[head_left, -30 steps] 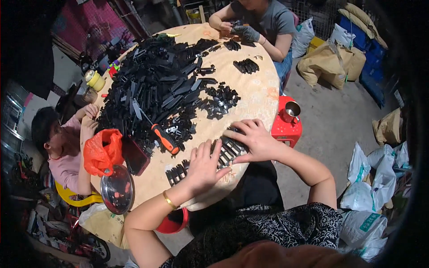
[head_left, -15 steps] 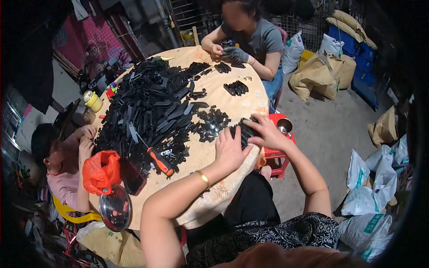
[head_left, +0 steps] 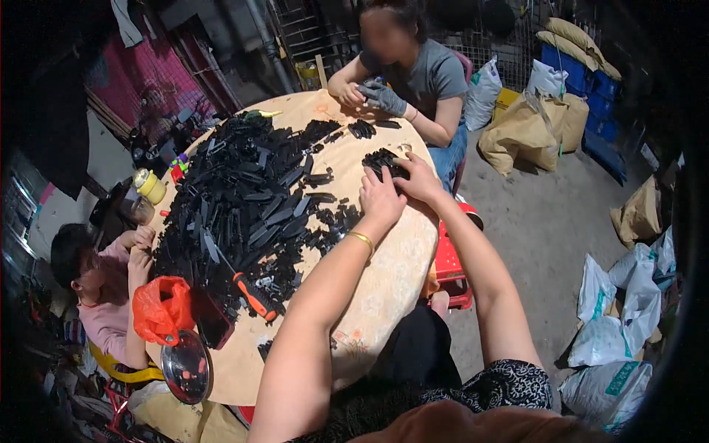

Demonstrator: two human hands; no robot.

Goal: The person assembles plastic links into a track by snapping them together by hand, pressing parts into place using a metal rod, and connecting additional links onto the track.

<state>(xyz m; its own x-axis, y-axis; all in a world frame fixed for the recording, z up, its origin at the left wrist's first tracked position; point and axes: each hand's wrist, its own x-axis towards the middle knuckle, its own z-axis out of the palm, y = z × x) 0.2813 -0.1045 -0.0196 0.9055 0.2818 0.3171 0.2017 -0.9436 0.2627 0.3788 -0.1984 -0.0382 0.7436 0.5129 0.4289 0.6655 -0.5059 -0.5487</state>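
Black plastic bits were all over that round wooden table, mostly one big heap on the left side. Both arms were stretched out to a small separate cluster of black pieces near the far right edge. Left hand lay flat just beside it, fingers spread loose, gold bangle on the wrist, and I couldn't tell if it actually gripped anything. Right hand was curled over the cluster's edge, fingertips touching the pieces, not clearly closed around one. My guess is those parts were light, stiff and a bit slick, so pinching one by its long edges would work better than scooping. An orange-handled tool sat near the heap, well apart from both hands. Across the table a gloved person worked on their own pile.
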